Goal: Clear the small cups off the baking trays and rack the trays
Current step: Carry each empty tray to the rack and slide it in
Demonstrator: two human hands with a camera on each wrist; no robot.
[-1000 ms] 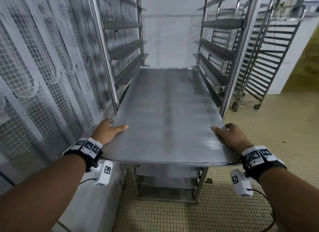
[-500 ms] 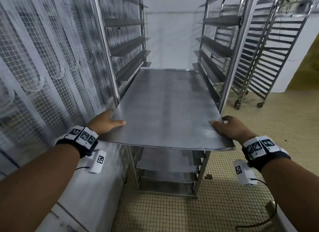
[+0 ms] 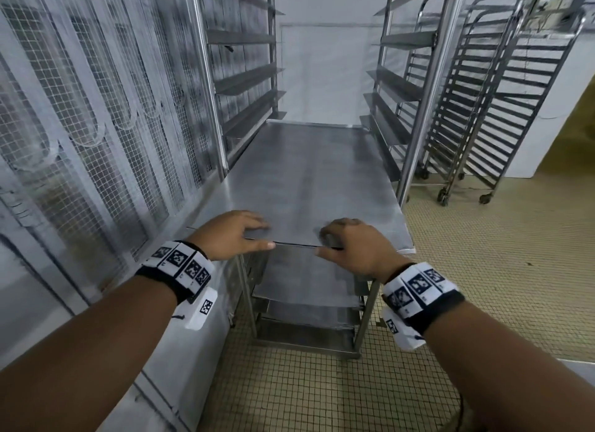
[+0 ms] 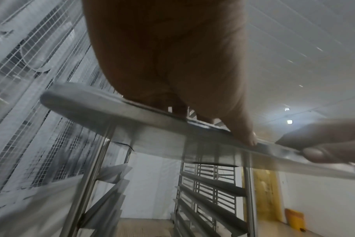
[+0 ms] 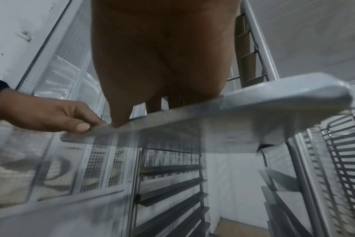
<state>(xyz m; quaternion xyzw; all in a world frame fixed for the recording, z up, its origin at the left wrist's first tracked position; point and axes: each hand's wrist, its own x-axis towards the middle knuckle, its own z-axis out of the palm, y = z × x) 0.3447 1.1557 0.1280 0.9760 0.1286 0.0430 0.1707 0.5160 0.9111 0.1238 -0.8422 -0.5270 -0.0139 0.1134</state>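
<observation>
Each wrist view's palm hides its own fingertips, and blur smears the rack. The baking tray lies level in the rack, running toward 12 o'clock. Left hand at its 7 o'clock and right hand at 5 o'clock pinch the near rim, fingers curled on top, thumbs against the edge

Both forearms reach from the lower corners toward mid-frame in the head view; the left hand and right hand sit side by side at centre, just apart. Each curls its fingers over the near edge of the tray, thumb along the lip; the thumb tips point inward.
</observation>
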